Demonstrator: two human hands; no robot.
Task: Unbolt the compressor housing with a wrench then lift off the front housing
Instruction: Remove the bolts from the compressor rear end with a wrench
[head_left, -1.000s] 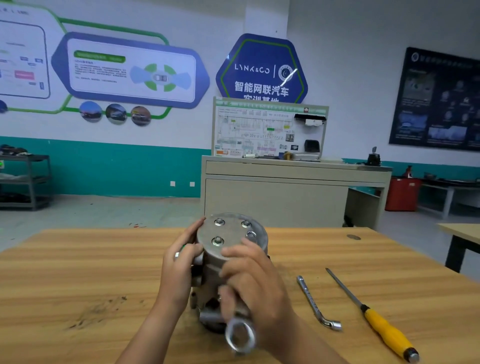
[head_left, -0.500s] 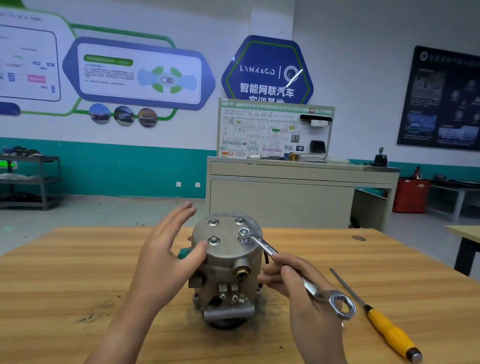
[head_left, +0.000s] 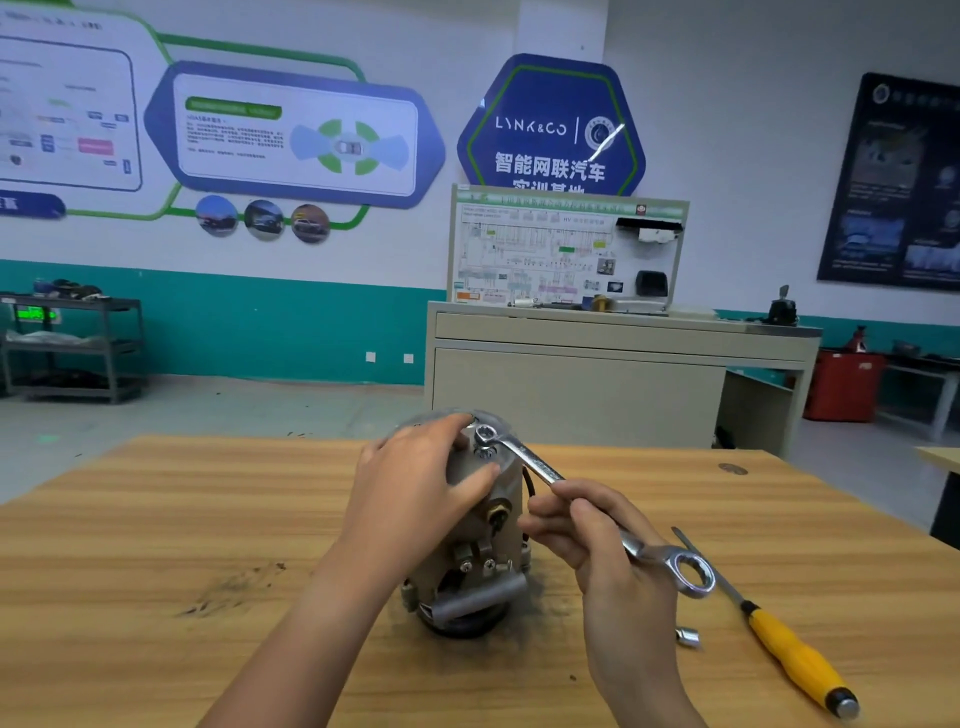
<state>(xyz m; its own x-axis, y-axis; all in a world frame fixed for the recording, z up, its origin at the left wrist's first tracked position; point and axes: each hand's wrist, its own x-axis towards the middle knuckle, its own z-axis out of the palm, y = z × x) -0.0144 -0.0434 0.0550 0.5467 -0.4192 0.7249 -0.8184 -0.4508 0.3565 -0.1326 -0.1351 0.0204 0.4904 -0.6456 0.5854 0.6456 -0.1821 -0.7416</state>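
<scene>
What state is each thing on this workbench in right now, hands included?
compressor, upright on the table, in one piece.
wrench, ring end on the compressor's top, shaft pinched by the right hand.
left hand, grips the compressor's top.
right hand, holds the wrench.
screwdriver, lying flat on the table, untouched.

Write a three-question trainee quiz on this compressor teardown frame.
1. True or false: one ring end of the wrench sits on the top face of the compressor.
2. Fill in: the wrench shaft is pinched by the ___ hand.
3. The left hand holds: A the compressor, B a hammer, C a drill.
Key: 1 true; 2 right hand; 3 A.
</scene>
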